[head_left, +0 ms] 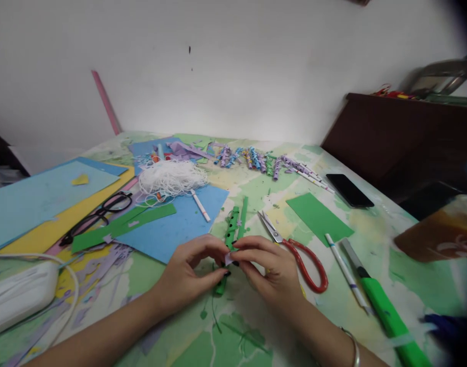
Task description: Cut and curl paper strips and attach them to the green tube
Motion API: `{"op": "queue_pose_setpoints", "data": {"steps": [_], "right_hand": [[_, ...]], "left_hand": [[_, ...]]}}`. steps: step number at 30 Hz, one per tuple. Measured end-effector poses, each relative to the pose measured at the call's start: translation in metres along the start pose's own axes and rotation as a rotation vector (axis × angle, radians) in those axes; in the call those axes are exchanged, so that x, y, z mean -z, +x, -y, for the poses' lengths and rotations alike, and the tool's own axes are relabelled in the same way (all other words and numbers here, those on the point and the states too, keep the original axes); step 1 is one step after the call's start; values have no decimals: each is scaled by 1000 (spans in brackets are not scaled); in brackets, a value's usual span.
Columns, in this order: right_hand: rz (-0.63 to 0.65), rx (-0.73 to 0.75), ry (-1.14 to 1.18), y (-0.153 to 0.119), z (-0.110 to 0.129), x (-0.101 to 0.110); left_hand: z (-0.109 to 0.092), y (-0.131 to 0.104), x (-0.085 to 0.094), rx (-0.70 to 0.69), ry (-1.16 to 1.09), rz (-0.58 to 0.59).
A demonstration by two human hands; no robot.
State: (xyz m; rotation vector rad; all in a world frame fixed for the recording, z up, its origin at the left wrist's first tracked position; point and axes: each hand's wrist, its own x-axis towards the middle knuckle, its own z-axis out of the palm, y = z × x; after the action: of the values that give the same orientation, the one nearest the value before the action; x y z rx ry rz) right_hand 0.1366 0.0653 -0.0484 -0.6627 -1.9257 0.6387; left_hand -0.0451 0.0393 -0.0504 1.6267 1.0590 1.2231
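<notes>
My left hand [191, 267] and my right hand [274, 265] meet at the table's middle, thumbs and fingers pinched around a small lilac paper piece [228, 259]. Just under and behind the fingertips lies a green rolled paper tube [231, 224] with dark spots or holes along it; its near end shows below my left thumb. Beside the tube is a narrow green paper strip [244, 211]. To the right of my right hand rest open scissors [304, 260] with red handles, their blades pointing away. My fingers partly cover the tube.
Blue paper [180, 219], a heap of white string [172, 176] and black glasses [98, 216] lie left. Curled paper pieces [252, 158] line the back. A green sheet [319, 216], a phone [350, 190], a marker [346, 270], a green cutter [386, 311] and a brown drink cup [440, 229] are right.
</notes>
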Motion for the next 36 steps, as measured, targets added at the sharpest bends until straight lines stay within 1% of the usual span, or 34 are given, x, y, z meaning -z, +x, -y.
{"op": "queue_pose_setpoints", "data": {"steps": [2,4,6,8,10,13,16,18,20,22,24,26,29,32,36], "right_hand": [[-25,51,-34,-1,3,0],[-78,102,-76,-2,5,-1],[-115,142,-111,-2,6,-1],[-114,175,-117,-2,7,-1],[-91,196,-96,-2,7,0],[-75,193,-55,-1,9,0],[-66,111,28,2,11,1],[-27,-14,133,5,11,1],[18,-180,257,6,11,1],[35,-321,376,7,10,0],[25,-399,464,6,10,-2],[11,-417,507,6,11,-3],[-15,-402,545,5,11,-5],[-18,-407,552,5,12,-5],[-15,-449,518,4,11,-5]], "left_hand": [[-3,-3,-3,53,19,-72],[-7,-6,-6,150,-10,-137],[-11,-9,-8,213,-74,-167],[-13,-11,-8,192,-109,-174],[-14,-12,-8,137,-100,-199],[-13,-13,-7,69,-85,-220],[-12,-12,-6,32,-49,-223],[-13,-12,-5,27,-24,-219],[-14,-11,-5,23,-9,-204],[-15,-11,-5,13,4,-191],[-16,-12,-5,4,14,-181],[-16,-11,-6,1,11,-170],[-17,-11,-7,13,-19,-164],[-17,-10,-8,73,-68,-162],[-17,-10,-9,151,-124,-155]]}}
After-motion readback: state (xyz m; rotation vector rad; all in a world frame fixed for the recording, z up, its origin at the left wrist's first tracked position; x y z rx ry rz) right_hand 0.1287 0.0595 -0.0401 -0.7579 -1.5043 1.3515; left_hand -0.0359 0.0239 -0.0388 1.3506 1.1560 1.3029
